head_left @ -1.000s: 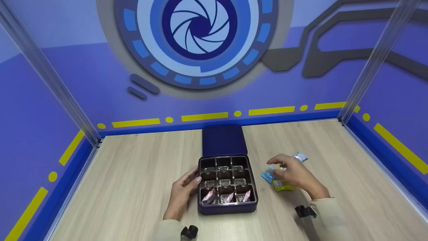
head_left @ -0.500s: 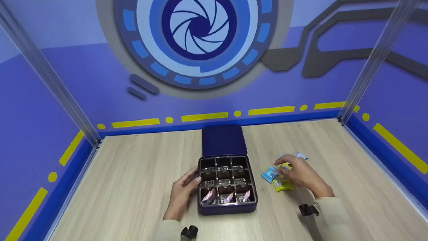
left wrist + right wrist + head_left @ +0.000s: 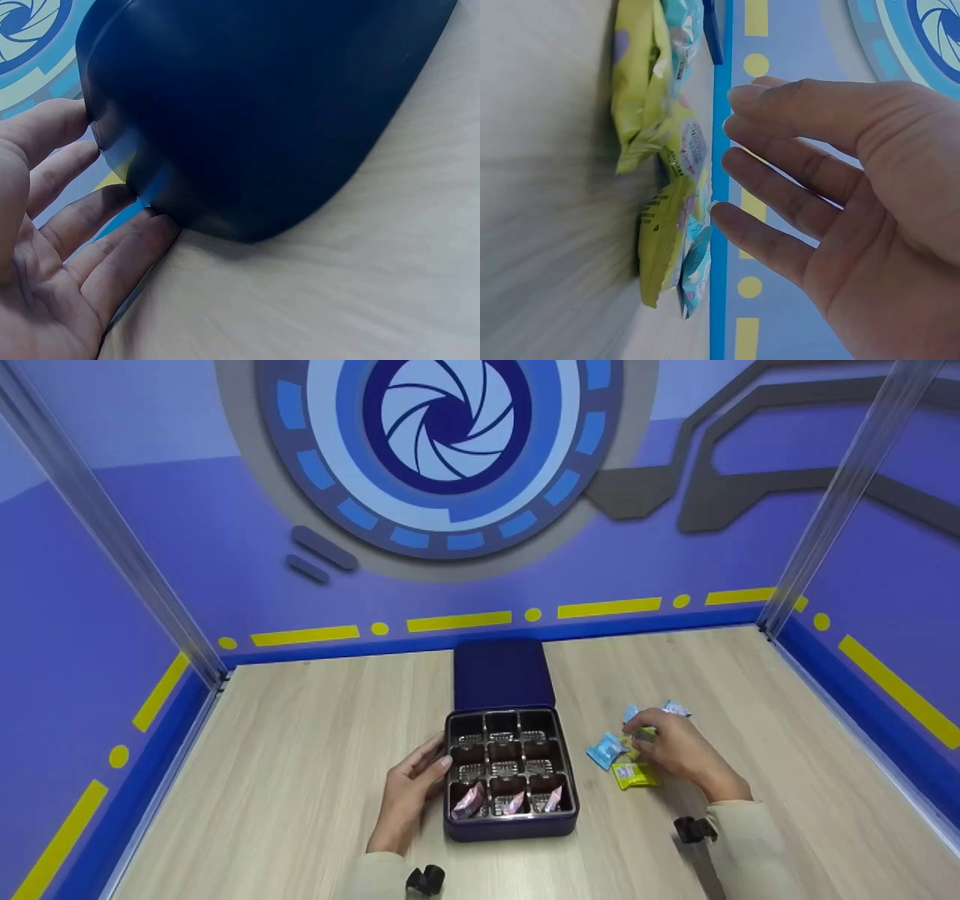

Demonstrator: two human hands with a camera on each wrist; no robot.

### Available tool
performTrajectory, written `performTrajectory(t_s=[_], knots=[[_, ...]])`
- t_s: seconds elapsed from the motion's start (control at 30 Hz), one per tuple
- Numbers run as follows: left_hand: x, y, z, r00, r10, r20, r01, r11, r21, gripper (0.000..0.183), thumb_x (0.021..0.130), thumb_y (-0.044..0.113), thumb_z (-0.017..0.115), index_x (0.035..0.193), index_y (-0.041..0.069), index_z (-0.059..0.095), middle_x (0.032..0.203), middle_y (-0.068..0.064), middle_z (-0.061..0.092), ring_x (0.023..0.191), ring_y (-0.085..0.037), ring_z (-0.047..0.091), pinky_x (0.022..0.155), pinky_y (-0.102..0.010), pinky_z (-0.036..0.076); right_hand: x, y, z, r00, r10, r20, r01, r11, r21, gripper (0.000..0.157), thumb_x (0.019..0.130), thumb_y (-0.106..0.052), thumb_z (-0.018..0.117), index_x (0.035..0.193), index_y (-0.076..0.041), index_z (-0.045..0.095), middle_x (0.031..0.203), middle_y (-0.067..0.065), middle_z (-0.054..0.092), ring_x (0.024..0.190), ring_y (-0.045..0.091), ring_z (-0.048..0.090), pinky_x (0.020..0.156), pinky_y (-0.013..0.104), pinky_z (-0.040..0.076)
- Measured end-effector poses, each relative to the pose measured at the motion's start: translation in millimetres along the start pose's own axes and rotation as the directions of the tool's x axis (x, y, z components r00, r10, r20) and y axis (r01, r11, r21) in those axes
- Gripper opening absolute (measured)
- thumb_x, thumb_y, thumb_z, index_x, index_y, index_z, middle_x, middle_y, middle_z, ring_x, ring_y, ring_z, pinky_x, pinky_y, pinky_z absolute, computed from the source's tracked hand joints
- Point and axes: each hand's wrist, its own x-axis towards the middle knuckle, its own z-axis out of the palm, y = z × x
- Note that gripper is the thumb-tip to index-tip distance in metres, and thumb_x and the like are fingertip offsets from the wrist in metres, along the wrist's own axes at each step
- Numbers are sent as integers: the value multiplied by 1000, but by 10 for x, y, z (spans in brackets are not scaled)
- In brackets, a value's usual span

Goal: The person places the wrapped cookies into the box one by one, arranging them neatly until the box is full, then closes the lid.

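A dark blue tin [image 3: 510, 829] stands upright on the table, its nine-part tray facing up. Pink wrapped candies [image 3: 469, 801] lie in the three front compartments. My left hand [image 3: 411, 791] lies against the tin's left side, thumb by the rim; in the left wrist view its fingertips [image 3: 161, 225] touch the dark wall. Right of the tin, my right hand [image 3: 679, 750] is over a group of wrapped candies, fingers loosely bent and nothing between them. Among these are a blue candy [image 3: 606, 751] and a yellow-green candy [image 3: 636, 775]; another yellow-green one is partly hidden beneath the fingers.
The tin's lid [image 3: 502, 675] lies folded back behind it, near the blue back wall [image 3: 360, 600]. More light blue candies [image 3: 676, 709] lie just beyond my right hand. Side walls and metal posts [image 3: 832, 510] bound the wooden table [image 3: 315, 750].
My right hand has drawn back to the right over the candies, away from the blue candy, uncovering more of the pile. The left hand and the tin stay put.
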Motion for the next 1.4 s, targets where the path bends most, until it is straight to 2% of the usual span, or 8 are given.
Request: performTrajectory(t_s=[0.33, 0.7, 1.0, 1.2, 1.4], knots=[[3, -3, -4, 1000, -8, -1, 8, 1000, 0, 57, 100, 15, 76, 152, 2, 57, 155, -18, 55, 134, -28, 60, 105, -37, 56, -10, 53, 18, 1000, -2, 9, 2, 1000, 4, 22, 92, 11, 72, 111, 0, 77, 117, 17, 71, 108, 39, 67, 95, 60, 57], [2, -5, 1, 1000, -5, 9, 5, 1000, -1, 57, 100, 15, 76, 152, 2, 57, 154, -18, 56, 126, -26, 65, 102, -38, 57, -30, 106, 32, 999, -25, 21, 25, 1000, 14, 25, 90, 16, 71, 106, -2, 77, 115, 16, 73, 113, 44, 67, 96, 62, 56], [-2, -4, 1, 1000, -7, -2, 7, 1000, 12, 57, 100, 15, 77, 151, 1, 57, 153, -19, 56, 126, -25, 65, 102, -37, 57, -37, 140, 37, 999, -33, 34, 33, 999, 1, 33, 85, 19, 74, 111, -1, 77, 118, 18, 73, 115, 45, 66, 98, 63, 55], [3, -1, 1, 1000, -13, -12, 13, 1000, 8, 57, 99, 15, 77, 151, 2, 57, 154, -19, 55, 132, -28, 62, 104, -38, 56, -26, 160, 43, 999, -8, 48, 9, 1000, -12, 38, 86, 17, 73, 121, 1, 75, 122, 19, 72, 116, 44, 65, 100, 64, 54], [2, 5, 5, 1000, -18, -14, 18, 1000, 8, 57, 99, 16, 78, 151, 2, 58, 154, -19, 56, 131, -29, 63, 104, -39, 56, -30, 182, 54, 999, 27, 25, -27, 999, -19, 36, 90, 15, 71, 122, 0, 75, 122, 17, 72, 114, 39, 66, 101, 61, 54]])
